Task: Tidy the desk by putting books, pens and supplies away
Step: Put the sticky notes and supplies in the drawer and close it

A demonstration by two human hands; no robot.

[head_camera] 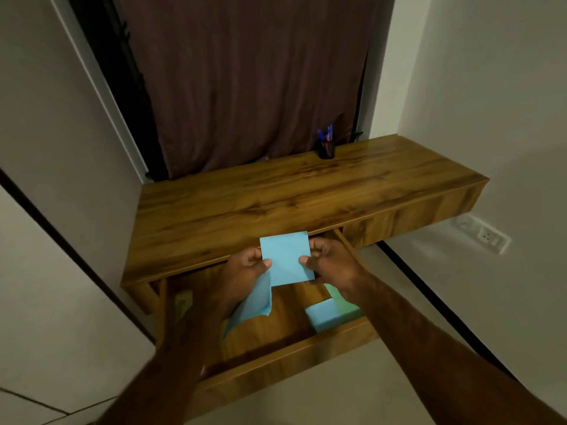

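Both my hands hold a light blue square sheet of paper [287, 258] above the open drawer [276, 360] of the wooden desk [276, 191]. My left hand [245, 266] pinches its left edge with the thumb on top, and more blue paper [254, 305] hangs down below that hand. My right hand [328, 262] pinches the sheet's right edge. Inside the drawer, at its right end, lie a blue pad [325, 314] and a green pad [340, 299]. A dark pen cup [326, 148] with blue and red pens stands at the back of the desktop.
A brown curtain [251, 81] hangs behind the desk. White walls close in on both sides, and a wall socket [484, 234] sits low on the right wall. The drawer front juts out toward me.
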